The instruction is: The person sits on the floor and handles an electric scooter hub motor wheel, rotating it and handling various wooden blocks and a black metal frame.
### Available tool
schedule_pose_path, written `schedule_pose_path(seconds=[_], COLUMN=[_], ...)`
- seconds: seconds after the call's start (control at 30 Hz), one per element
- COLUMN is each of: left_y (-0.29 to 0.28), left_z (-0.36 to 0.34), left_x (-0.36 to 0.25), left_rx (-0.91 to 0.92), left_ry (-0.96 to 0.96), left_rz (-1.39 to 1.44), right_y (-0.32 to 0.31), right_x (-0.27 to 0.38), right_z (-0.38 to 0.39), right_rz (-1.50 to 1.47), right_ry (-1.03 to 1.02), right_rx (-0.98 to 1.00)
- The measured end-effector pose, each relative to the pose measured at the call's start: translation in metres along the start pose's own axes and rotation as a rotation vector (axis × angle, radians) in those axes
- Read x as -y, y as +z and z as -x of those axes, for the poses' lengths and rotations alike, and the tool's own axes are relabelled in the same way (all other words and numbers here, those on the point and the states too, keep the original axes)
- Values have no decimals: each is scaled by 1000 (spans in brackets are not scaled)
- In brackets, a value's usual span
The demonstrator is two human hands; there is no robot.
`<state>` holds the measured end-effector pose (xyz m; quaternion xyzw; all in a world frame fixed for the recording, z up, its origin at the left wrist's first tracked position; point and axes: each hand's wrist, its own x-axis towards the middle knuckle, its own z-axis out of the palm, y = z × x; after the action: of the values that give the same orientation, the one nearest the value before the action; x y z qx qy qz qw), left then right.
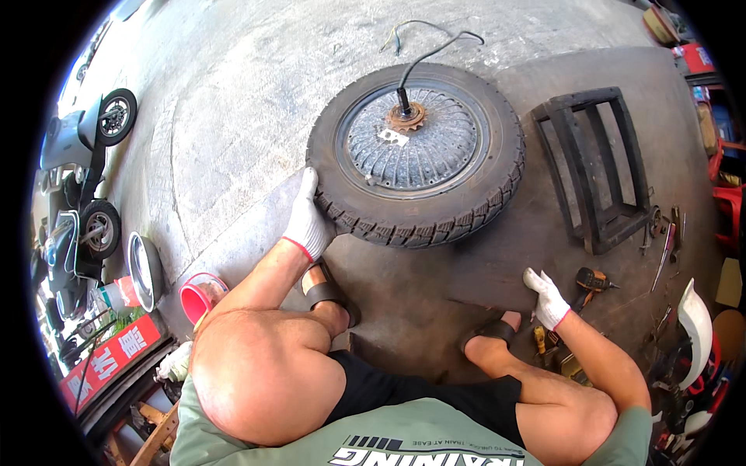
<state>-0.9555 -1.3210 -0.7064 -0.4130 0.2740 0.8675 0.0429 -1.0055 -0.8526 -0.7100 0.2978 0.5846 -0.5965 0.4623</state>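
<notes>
A hub-motor wheel (413, 147) with a black knobby tyre lies in front of me. Its ribbed grey hub carries a rusty sprocket (407, 116), and a black cable (430, 53) rises from the axle, ending in loose wires. My left hand (308, 220), in a white knit glove, grips the tyre's near left edge; its lower fingers are hidden. Beside my right foot, my right hand (548, 299) hovers in the same kind of glove, fingers apart, with nothing visible in it. An orange and black cordless drill (592, 283) lies just right of that hand.
A black open metal frame (594, 167) stands right of the wheel. Hand tools (664, 252) and a curved white panel (693, 334) lie at the far right. On the left are a red bucket (203, 297), a round basin (144, 272), a red sign (116, 359) and parked scooters (81, 144).
</notes>
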Motion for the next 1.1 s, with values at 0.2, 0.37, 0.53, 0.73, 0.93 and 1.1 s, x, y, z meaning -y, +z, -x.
schedule_pose_path(seconds=[0.2,0.37,0.53,0.73,0.93,1.1], left_y=[29,80,123,140,137,129], left_z=[22,43,49,36,28,27], left_x=[-30,-61,-79,-94,-96,-100], left_rx=[-18,94,204,207,217,175], left_ry=[74,128,167,260,272,231], left_rz=[-223,-306,-538,-446,-425,-471], right_y=[-1,22,39,131,65,41], right_x=[-28,-36,-40,4,54,141], right_z=[-18,-14,-59,-74,-89,-96], right_rz=[103,-50,-3,-89,-27,-94], right_ry=[-87,-101,-102,34,-78,-130], right_rx=[27,-83,-32,422,249,40])
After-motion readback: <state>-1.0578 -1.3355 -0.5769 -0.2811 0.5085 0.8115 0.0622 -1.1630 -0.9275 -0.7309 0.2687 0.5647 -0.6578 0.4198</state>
